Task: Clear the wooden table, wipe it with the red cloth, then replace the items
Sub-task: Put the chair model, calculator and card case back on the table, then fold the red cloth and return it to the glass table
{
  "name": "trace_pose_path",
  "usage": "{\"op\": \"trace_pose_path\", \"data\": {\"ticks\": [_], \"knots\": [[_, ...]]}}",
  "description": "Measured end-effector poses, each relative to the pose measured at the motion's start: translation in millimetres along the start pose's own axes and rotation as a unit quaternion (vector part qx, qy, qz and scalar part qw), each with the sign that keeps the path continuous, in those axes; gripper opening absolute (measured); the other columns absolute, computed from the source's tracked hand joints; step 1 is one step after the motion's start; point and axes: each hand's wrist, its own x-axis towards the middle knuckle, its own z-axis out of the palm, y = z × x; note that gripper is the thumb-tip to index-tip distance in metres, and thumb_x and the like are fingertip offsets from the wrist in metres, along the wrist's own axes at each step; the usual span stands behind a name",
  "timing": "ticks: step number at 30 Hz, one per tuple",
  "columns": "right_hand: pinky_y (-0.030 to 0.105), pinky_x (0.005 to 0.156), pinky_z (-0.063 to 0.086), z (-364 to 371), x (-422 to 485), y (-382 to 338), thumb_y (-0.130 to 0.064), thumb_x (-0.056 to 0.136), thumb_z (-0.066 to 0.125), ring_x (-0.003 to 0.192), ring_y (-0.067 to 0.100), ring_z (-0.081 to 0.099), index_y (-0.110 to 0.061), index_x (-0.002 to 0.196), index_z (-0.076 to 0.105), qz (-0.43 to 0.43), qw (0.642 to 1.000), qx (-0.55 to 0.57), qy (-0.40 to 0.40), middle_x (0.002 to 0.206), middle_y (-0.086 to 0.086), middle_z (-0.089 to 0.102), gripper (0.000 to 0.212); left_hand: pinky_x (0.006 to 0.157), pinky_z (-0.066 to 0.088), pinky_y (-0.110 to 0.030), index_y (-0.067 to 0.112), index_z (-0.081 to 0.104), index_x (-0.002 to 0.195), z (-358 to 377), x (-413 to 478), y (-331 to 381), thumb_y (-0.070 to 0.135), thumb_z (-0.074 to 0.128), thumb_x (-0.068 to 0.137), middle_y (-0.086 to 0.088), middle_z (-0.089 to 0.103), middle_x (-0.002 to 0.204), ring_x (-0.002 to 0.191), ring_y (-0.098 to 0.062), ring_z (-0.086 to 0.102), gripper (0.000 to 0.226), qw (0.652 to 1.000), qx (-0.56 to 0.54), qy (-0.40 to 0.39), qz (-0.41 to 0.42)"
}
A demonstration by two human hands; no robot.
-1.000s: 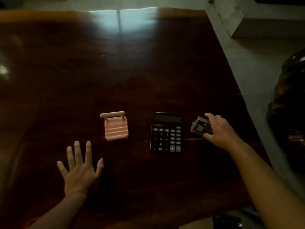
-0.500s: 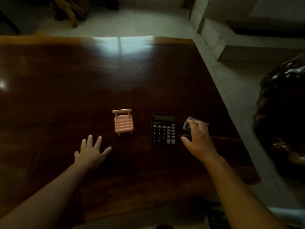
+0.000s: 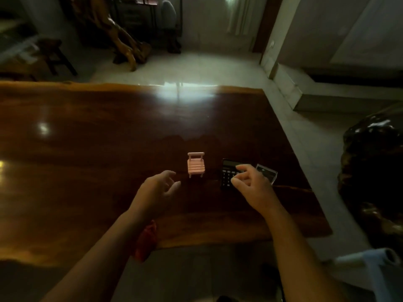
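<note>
A small pink toy chair [image 3: 195, 164] stands upright on the dark wooden table [image 3: 91, 149]. To its right lies a black calculator [image 3: 227, 171], and a small clear case [image 3: 267, 173] lies right of that. My left hand [image 3: 159, 188] hovers just left of the chair, fingers loosely apart and holding nothing. My right hand [image 3: 250, 186] hovers over the calculator's lower half, fingers curled but apart, empty. A red cloth [image 3: 146, 240] hangs at the table's near edge, partly hidden under my left forearm.
The table's right edge runs close to the case, with pale tiled floor [image 3: 305, 138] beyond. A dark carved wooden mass [image 3: 375, 171] stands at the right. A root sculpture [image 3: 122, 35] and a stool [image 3: 54, 53] stand past the far edge.
My right hand has let go of the clear case and drawn back over the calculator. My left hand has lifted off the table toward the pink chair. The view has pulled back and tilted up.
</note>
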Motion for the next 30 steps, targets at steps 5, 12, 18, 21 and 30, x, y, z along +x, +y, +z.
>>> {"op": "trace_pose_path", "data": {"ticks": [5, 12, 18, 21, 30], "knots": [[0.011, 0.066, 0.045, 8.6, -42.3, -29.6, -0.034, 0.092, 0.064, 0.09, -0.005, 0.059, -0.026, 0.13, 0.052, -0.033, 0.999, -0.025, -0.002, 0.105, -0.015, 0.06, 0.041, 0.075, 0.057, -0.027, 0.02, 0.056, 0.126, -31.9, -46.1, 4.3, 0.035, 0.061, 0.088, 0.003, 0.065, 0.106, 0.089, -0.004, 0.062, 0.041, 0.999, -0.004, 0.021, 0.046], [0.012, 0.07, 0.041, 47.4, -53.8, -47.1, -0.037, 0.088, 0.066, 0.097, -0.008, 0.053, -0.033, 0.129, 0.051, -0.086, 0.994, -0.06, -0.028, 0.11, -0.018, 0.055, 0.044, 0.079, 0.051, -0.021, 0.022, 0.055, 0.127, -55.2, -80.4, -24.4, 0.038, 0.059, 0.088, 0.004, 0.063, 0.116, 0.098, -0.003, 0.058, 0.042, 0.999, -0.002, 0.038, 0.022], [0.012, 0.071, 0.041, 111.9, -29.9, -34.7, -0.04, 0.086, 0.068, 0.104, -0.002, 0.054, -0.038, 0.13, 0.048, -0.112, 0.983, -0.059, -0.136, 0.113, -0.019, 0.052, 0.048, 0.078, 0.05, -0.024, 0.022, 0.057, 0.125, -65.6, -91.2, -69.3, 0.039, 0.062, 0.087, 0.002, 0.065, 0.114, 0.096, -0.005, 0.06, 0.042, 0.995, 0.05, 0.06, -0.054], [0.013, 0.072, 0.039, 154.3, -18.0, -34.1, -0.041, 0.085, 0.07, 0.108, -0.001, 0.049, -0.039, 0.133, 0.045, -0.12, 0.972, -0.067, -0.189, 0.121, -0.015, 0.052, 0.054, 0.081, 0.051, -0.024, 0.023, 0.057, 0.126, -66.1, -100.9, -94.7, 0.038, 0.063, 0.087, 0.004, 0.064, 0.115, 0.098, -0.004, 0.058, 0.042, 0.991, 0.067, 0.059, -0.098], [0.039, 0.1, 0.043, 278.4, -27.6, -32.9, -0.054, 0.075, 0.074, 0.127, 0.014, 0.04, -0.039, 0.143, 0.026, -0.108, 0.944, -0.143, -0.276, 0.142, -0.009, 0.03, 0.085, 0.1, 0.04, -0.028, 0.026, 0.043, 0.137, -35.3, -109.5, -195.7, 0.046, 0.063, 0.083, 0.004, 0.05, 0.134, 0.121, -0.01, 0.045, 0.06, 0.988, 0.063, -0.026, -0.14]]}}
